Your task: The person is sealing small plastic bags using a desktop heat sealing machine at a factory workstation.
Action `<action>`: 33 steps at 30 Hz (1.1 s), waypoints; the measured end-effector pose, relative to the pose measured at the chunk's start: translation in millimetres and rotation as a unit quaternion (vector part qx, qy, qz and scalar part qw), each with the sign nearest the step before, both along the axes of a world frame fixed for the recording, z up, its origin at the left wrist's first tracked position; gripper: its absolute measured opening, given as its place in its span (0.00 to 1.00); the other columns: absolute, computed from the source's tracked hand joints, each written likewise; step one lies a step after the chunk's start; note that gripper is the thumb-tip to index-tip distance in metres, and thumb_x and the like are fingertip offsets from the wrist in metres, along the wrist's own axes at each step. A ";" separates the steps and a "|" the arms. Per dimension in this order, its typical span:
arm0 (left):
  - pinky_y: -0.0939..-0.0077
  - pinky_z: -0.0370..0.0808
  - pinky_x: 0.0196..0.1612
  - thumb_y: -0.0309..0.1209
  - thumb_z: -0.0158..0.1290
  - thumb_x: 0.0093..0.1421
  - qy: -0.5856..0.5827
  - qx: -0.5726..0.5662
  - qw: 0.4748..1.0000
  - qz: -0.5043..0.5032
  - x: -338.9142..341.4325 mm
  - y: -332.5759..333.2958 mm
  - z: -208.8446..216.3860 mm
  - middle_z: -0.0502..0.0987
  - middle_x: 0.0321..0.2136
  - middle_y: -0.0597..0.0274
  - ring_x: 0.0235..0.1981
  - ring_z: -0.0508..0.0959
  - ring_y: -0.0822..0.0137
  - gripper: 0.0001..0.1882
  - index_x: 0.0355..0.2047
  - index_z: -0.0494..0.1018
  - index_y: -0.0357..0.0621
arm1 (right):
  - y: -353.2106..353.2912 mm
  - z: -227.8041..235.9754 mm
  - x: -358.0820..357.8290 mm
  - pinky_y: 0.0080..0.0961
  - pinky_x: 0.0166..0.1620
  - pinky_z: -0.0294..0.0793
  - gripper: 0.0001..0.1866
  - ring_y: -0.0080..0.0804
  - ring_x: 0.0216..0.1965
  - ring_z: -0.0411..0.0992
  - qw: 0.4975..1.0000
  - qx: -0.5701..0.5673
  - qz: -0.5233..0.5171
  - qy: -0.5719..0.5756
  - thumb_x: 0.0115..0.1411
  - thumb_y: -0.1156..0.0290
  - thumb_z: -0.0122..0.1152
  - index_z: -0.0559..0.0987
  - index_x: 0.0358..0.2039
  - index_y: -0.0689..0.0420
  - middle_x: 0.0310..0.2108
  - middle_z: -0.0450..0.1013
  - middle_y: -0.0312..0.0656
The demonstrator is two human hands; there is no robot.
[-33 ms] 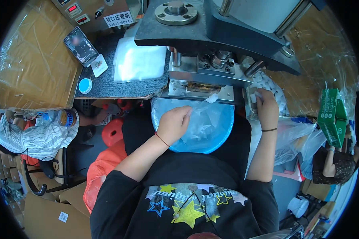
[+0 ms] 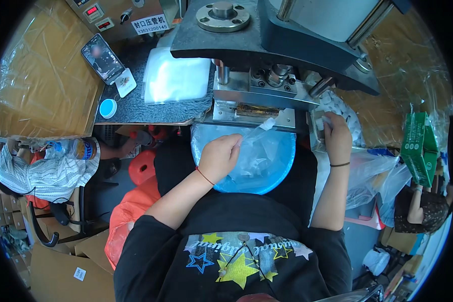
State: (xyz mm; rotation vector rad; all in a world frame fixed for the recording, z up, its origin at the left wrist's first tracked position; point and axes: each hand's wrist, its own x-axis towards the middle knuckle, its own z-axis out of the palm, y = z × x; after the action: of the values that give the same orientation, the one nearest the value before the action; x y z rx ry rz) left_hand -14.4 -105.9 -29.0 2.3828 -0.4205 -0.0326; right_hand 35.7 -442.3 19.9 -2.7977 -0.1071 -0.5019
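Note:
My left hand [image 2: 220, 158] pinches a clear plastic bag [image 2: 251, 135] between thumb and fingers. A small white spout-like piece [image 2: 268, 124] sits at the bag's far end, just in front of the press. Below it rests a blue basin [image 2: 288, 171] in my lap, with clear plastic in it. My right hand [image 2: 339, 136] is closed at the right end of the press, its fingertips on a small white piece [image 2: 327, 120] above a narrow metal tray [image 2: 315, 135]. Beyond that hand lies a heap of small white pieces [image 2: 348, 117].
The metal press [image 2: 254, 95] stands straight ahead. On the left, a stack of clear bags [image 2: 176, 78], a phone [image 2: 101, 58] and a blue-lidded jar [image 2: 107, 108] lie on a grey cloth. A green box [image 2: 419, 146] is at right. Two people sit at the sides.

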 end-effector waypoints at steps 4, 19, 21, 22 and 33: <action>0.75 0.79 0.43 0.32 0.49 0.69 0.059 -0.039 0.996 -0.062 -0.5 2.3 3.3 0.81 0.39 0.56 0.39 0.83 0.66 0.13 0.45 0.75 0.33 | 2.8 -2.6 -3.9 0.34 0.40 0.75 0.13 0.45 0.36 0.76 0.998 0.033 0.006 -0.047 0.61 0.73 0.60 0.79 0.47 0.57 0.42 0.76 0.48; 0.66 0.82 0.43 0.30 0.52 0.66 0.469 -0.526 0.707 0.062 18.6 -1.4 41.0 0.81 0.41 0.53 0.42 0.84 0.57 0.13 0.49 0.74 0.39 | -8.3 -23.7 -17.3 0.16 0.39 0.68 0.14 0.21 0.35 0.67 0.958 0.232 0.028 -0.166 0.67 0.71 0.58 0.76 0.50 0.64 0.44 0.72 0.39; 0.66 0.82 0.42 0.31 0.52 0.67 0.464 -0.526 0.711 0.054 18.3 -6.6 42.2 0.81 0.40 0.52 0.41 0.84 0.55 0.13 0.48 0.75 0.38 | -15.7 -23.8 -25.4 0.17 0.40 0.69 0.13 0.21 0.36 0.68 0.960 0.215 0.022 -0.178 0.68 0.72 0.58 0.75 0.51 0.63 0.45 0.72 0.40; 0.67 0.82 0.42 0.31 0.52 0.67 0.460 -0.526 0.714 0.044 18.6 -11.3 42.0 0.82 0.40 0.52 0.40 0.84 0.54 0.13 0.48 0.75 0.37 | -18.4 -24.5 -34.3 0.19 0.41 0.72 0.13 0.22 0.37 0.70 0.934 0.294 0.040 -0.200 0.68 0.73 0.57 0.74 0.51 0.63 0.45 0.73 0.41; 0.74 0.79 0.36 0.34 0.52 0.66 0.417 -0.476 0.772 0.061 11.4 5.5 45.4 0.79 0.38 0.59 0.36 0.82 0.63 0.12 0.47 0.72 0.44 | -23.2 -29.6 -165.9 0.21 0.27 0.63 0.10 0.24 0.29 0.58 0.611 0.762 0.139 0.163 0.60 0.70 0.51 0.70 0.42 0.57 0.38 0.64 0.42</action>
State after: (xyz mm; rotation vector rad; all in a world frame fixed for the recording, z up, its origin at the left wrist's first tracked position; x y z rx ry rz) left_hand -3.0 -100.4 16.3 1.1843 0.1554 -0.6382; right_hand -130.2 -465.5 -9.7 -1.0589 -0.0021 0.0937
